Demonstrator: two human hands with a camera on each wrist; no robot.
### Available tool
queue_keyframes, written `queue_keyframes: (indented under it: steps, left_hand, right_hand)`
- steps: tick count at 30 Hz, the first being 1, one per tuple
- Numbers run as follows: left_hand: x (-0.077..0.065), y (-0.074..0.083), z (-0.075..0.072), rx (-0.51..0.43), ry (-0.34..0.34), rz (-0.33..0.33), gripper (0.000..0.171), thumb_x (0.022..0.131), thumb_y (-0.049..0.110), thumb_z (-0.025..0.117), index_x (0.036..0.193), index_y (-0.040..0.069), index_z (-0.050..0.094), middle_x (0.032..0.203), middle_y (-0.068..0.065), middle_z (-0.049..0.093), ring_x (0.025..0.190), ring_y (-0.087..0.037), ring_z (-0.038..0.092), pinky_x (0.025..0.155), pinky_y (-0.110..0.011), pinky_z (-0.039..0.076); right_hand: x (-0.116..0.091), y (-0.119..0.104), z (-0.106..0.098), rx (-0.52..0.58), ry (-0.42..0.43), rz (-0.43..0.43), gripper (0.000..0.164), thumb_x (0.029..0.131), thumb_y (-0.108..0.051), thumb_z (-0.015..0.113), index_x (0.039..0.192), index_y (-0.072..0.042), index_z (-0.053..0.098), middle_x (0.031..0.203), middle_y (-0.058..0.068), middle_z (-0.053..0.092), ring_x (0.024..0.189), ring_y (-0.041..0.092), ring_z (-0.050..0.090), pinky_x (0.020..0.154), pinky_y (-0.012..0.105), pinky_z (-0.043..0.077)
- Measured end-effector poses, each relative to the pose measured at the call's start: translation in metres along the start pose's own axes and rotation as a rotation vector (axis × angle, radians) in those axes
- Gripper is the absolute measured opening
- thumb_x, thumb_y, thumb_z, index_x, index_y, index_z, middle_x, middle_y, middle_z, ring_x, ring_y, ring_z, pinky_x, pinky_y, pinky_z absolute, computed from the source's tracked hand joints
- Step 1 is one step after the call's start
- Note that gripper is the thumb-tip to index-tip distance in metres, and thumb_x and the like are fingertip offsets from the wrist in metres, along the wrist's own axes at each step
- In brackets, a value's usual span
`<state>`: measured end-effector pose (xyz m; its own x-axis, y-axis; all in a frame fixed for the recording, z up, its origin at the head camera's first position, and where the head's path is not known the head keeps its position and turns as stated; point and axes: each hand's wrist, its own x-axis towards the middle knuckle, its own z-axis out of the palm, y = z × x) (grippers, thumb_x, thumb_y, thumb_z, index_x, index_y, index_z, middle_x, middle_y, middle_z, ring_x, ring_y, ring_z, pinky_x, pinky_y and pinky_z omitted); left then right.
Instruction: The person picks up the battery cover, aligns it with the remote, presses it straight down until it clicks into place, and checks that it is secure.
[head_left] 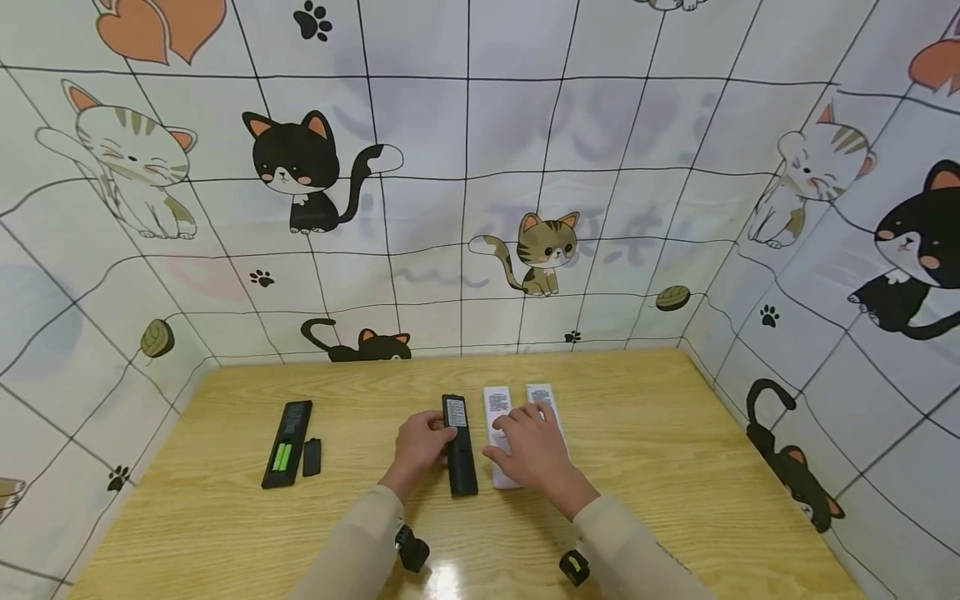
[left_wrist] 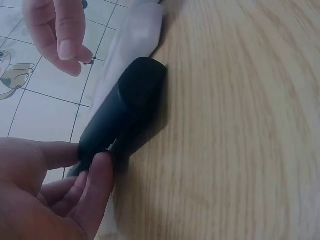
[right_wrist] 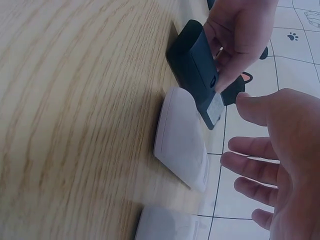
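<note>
My left hand (head_left: 420, 447) grips a black remote control (head_left: 461, 458) by its side edges, back face up with a label at its far end. In the left wrist view the remote's near end is tilted off the table, with thumb and fingers on either side. My right hand (head_left: 534, 446) hovers with spread fingers over two white remotes, the nearer one (head_left: 498, 408) and the farther right one (head_left: 542, 393). The right wrist view shows a gap between those fingers (right_wrist: 255, 167) and the white remote (right_wrist: 181, 137), nothing held.
On the left of the wooden table (head_left: 360, 400) lies another black remote (head_left: 291, 429), its compartment uncovered and green batteries (head_left: 282, 457) inside. Beside it is a loose black battery cover (head_left: 312, 457). A cat-printed cloth (head_left: 420, 208) borders the table at the back and sides.
</note>
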<state>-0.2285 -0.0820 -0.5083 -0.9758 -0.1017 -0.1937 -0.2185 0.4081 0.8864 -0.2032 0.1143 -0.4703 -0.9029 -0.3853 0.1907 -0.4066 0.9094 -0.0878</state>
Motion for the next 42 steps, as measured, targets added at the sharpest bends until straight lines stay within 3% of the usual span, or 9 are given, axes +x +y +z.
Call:
queue_keyframes:
  steps: [12, 25, 42]
  left_hand:
    - [-0.0004, -0.0023, 0.001, 0.117, 0.056, 0.012, 0.036, 0.087, 0.017, 0.07, 0.12, 0.001, 0.066, 0.096, -0.01, 0.069, 0.068, -0.015, 0.064, 0.05, -0.026, 0.054]
    - [-0.0034, 0.0004, 0.0016, 0.223, 0.091, 0.035, 0.037, 0.087, 0.018, 0.072, 0.119, 0.001, 0.067, 0.097, -0.009, 0.07, 0.082, -0.02, 0.066, 0.058, -0.029, 0.056]
    - [-0.0078, 0.0006, -0.006, 0.277, 0.122, 0.086, 0.032, 0.089, 0.019, 0.067, 0.118, 0.006, 0.066, 0.097, -0.007, 0.072, 0.075, -0.016, 0.065, 0.063, -0.03, 0.052]
  right_hand:
    - [-0.0019, 0.0007, 0.0003, -0.009, -0.003, 0.004, 0.039, 0.088, -0.053, 0.064, 0.11, -0.021, 0.068, 0.11, -0.002, 0.069, 0.113, 0.025, 0.055, 0.106, 0.05, 0.033]
    - [-0.0036, -0.0008, 0.0016, 0.002, -0.019, 0.005, 0.038, 0.088, -0.051, 0.065, 0.111, -0.022, 0.068, 0.113, 0.0, 0.068, 0.115, 0.026, 0.055, 0.107, 0.051, 0.033]
    - [-0.0062, 0.0011, 0.0054, -0.004, 0.004, -0.006, 0.039, 0.087, -0.05, 0.067, 0.114, -0.022, 0.068, 0.116, 0.0, 0.068, 0.115, 0.025, 0.056, 0.107, 0.051, 0.034]
